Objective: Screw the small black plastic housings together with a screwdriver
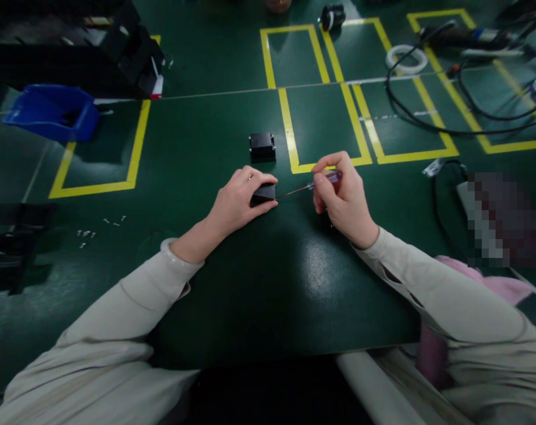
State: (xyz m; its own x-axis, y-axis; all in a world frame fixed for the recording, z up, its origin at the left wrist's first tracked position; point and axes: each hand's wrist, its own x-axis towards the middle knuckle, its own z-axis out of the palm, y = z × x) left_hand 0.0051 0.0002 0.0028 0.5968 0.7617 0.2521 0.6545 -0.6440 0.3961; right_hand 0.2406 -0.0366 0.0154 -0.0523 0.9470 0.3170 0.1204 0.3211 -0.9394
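Observation:
My left hand (pixel 242 200) is closed around a small black block (pixel 264 193), pressing it on the green table with thumb and fingers. In my right hand (pixel 344 199) is a screwdriver (pixel 310 186) with a clear purplish handle. Its thin shaft points left, and the tip meets the right side of the block, near a small screw. Just beyond my left hand stands a second black block (pixel 262 146) with small silver screws at its sides. Several loose screws (pixel 85 234) lie on the table to the left.
A blue bin (pixel 53 112) and black containers (pixel 130 59) stand at the back left. Black parts (pixel 13 248) lie at the left edge. Yellow tape (pixel 290 130) marks rectangles on the table. A white tape roll (pixel 407 59) and black cables (pixel 427 125) lie at the right.

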